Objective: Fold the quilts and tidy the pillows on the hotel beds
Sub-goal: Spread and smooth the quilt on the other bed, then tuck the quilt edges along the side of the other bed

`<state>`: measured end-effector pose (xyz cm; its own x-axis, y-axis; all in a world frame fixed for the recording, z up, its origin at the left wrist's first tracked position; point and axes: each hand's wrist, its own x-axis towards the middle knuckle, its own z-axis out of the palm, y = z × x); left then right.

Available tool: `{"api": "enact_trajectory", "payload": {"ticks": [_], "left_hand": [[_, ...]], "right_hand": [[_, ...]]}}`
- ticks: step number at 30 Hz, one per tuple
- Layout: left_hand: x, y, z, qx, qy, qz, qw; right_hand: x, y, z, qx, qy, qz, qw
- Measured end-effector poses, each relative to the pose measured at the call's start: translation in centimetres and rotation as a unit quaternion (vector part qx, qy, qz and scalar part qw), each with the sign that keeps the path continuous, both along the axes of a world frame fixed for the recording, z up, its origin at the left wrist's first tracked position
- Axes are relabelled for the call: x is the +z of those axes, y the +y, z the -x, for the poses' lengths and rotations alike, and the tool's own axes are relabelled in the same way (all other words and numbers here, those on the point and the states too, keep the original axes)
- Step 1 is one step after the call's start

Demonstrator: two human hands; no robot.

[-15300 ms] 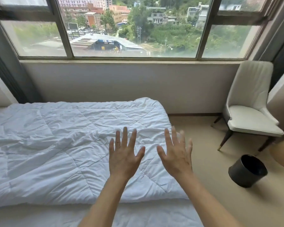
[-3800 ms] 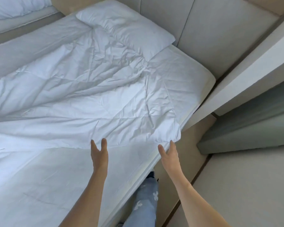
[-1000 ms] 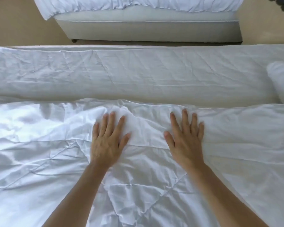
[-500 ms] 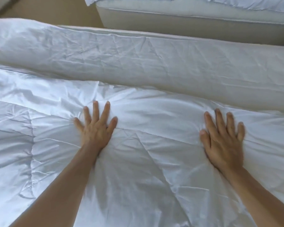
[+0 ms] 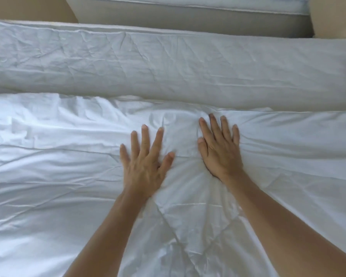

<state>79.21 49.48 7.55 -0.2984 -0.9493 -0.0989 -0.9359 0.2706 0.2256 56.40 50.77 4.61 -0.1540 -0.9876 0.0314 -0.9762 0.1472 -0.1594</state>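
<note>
Both hands have slid back together: left hand (image 5: 145,162) and right hand (image 5: 221,150) lie flat, fingers spread, gripping nothing, pressing the white quilt (image 5: 68,186) near its far edge.

Second bed base (image 5: 188,19), grey-beige, spans the top edge. Tan floor (image 5: 28,9) visible at both upper corners. Top right strip possibly mattress piping; blurred.

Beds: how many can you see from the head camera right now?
2. The near bed spans the frame, with the quilt under both flat hands. A second bed sits across the floor gap, cropped at top. More may lie out of view.
</note>
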Motion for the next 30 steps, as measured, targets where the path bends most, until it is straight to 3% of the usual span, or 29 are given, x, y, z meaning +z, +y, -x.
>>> {"api": "enact_trajectory", "payload": {"ticks": [4,8,13,20,23,25,27,29,30], "left_hand": [[0.5,3.1,5.9,-0.06,-0.022,-0.001,0.998],[-0.3,9.6,14.3,-0.15,-0.035,-0.033,0.988],[-0.3,16.4,22.1,-0.182,-0.017,-0.05,0.982],[2.1,24.6,29.4,-0.274,0.007,-0.077,0.959],[2.6,29.2,32.0,-0.339,0.018,-0.075,0.938],[3.0,31.5,33.8,-0.371,0.035,-0.069,0.926],[3.7,33.6,35.4,-0.405,0.051,-0.054,0.911],[4.7,35.7,37.1,-0.431,0.055,-0.05,0.899],[5.2,36.9,37.8,-0.437,0.058,-0.053,0.896]], "right_hand": [[1.4,3.5,5.2,0.035,0.049,0.019,0.998],[2.5,12.2,17.7,-0.073,0.127,-0.008,0.989],[5.4,23.0,28.5,-0.145,0.173,-0.056,0.973],[7.9,33.6,26.7,-0.243,0.109,-0.027,0.964],[9.2,39.6,24.3,-0.336,0.061,0.015,0.94],[9.5,43.4,22.8,-0.426,0.013,0.061,0.902],[9.1,47.1,21.5,-0.535,-0.101,0.137,0.828],[8.3,50.4,19.7,-0.604,-0.293,0.228,0.706],[8.1,51.5,18.6,-0.612,-0.399,0.274,0.626]]}}
